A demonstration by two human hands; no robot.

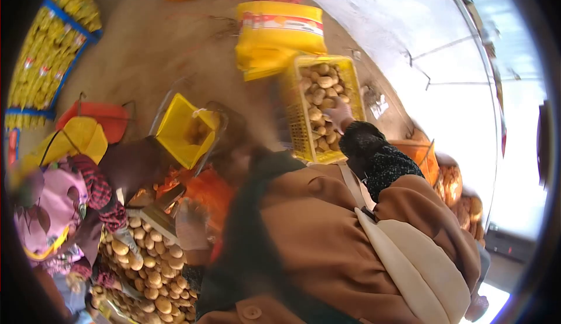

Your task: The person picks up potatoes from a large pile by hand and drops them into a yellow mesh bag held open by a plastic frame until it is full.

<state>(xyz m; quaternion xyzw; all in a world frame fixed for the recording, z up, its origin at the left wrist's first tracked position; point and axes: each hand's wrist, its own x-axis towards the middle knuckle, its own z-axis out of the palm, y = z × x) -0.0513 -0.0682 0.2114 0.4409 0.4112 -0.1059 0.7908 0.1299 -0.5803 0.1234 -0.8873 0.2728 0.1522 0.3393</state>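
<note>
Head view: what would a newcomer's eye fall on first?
Probably the bright yellow slotted plastic crate of rounded tan potatoes, above centre, with the right hand on them. Next, the big heap of tan potatoes at lower left, and above it the open-mouthed yellow sack.

"Where's the light in here?"
"Right side: glare bleaches the white surface (432, 61), while the brown floor (175, 43) lies dimmer."
"Sharpness?"
"Mixed. The potatoes (324, 82) read fairly clear; dark green cloth (252, 230) smears. Lines bow toward black, rounded edges."
</note>
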